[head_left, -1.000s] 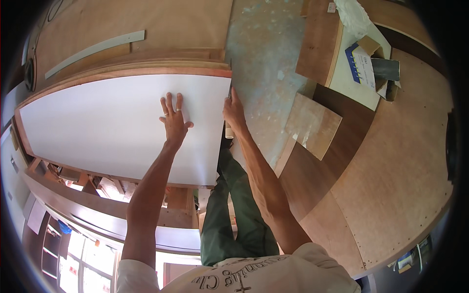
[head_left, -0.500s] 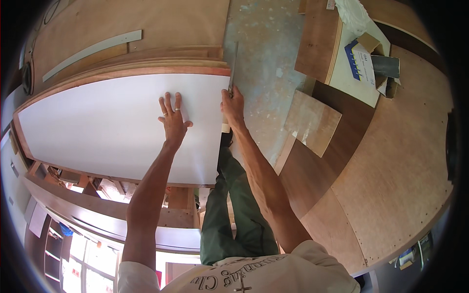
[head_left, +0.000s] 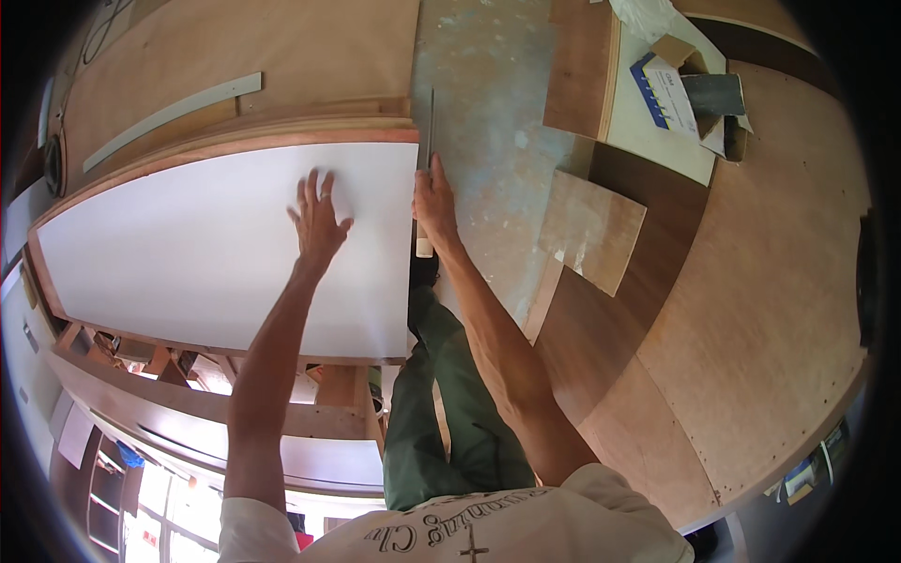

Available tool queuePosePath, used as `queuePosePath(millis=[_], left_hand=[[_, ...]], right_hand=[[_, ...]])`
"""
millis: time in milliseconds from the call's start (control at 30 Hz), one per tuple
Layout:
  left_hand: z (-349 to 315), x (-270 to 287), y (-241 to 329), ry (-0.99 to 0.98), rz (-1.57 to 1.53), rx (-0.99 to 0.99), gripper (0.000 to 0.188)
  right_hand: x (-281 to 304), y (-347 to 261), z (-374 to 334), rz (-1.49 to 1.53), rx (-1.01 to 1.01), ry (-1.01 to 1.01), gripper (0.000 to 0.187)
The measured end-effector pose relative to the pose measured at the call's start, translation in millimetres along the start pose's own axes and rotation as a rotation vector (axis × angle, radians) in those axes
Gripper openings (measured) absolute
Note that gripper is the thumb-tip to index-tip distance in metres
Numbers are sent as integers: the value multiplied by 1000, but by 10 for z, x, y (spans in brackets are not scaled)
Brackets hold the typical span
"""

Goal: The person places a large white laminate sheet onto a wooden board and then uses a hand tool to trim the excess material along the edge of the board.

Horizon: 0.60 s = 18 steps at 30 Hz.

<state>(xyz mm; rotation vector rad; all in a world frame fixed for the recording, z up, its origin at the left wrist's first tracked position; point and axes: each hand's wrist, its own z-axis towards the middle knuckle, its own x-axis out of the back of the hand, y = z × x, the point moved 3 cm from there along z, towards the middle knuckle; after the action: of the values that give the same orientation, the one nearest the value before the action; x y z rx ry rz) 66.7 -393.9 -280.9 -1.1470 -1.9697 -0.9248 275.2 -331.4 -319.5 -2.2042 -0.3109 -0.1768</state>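
White laminate panel [head_left: 188,253], one large sheet, lies flat on stacked plywood sheets [head_left: 282,56], its right edge running from 12 to 6 o'clock beside the concrete floor [head_left: 488,113]. One left hand [head_left: 317,218] presses flat on the panel with fingers spread, at 9 o'clock of the right hand [head_left: 434,205], which is closed around one thin metal blade [head_left: 430,122] set against that edge. At 2 o'clock lie one blue-and-white rectangular package [head_left: 662,89] and one small brown cardboard box [head_left: 678,49]; one loose plywood offcut [head_left: 591,230] rests at 3 o'clock.
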Motion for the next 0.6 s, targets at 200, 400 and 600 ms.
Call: queuePosePath(millis=[200, 400, 600], left_hand=[[464, 146, 597, -55, 115, -290, 104], [440, 80, 431, -94, 155, -247, 109], [465, 75, 521, -113, 154, -240, 108]], right_hand=[[-38, 270, -58, -71, 91, -12, 64], [-200, 50, -183, 47, -38, -80, 61], [-38, -10, -232, 58, -60, -71, 61]])
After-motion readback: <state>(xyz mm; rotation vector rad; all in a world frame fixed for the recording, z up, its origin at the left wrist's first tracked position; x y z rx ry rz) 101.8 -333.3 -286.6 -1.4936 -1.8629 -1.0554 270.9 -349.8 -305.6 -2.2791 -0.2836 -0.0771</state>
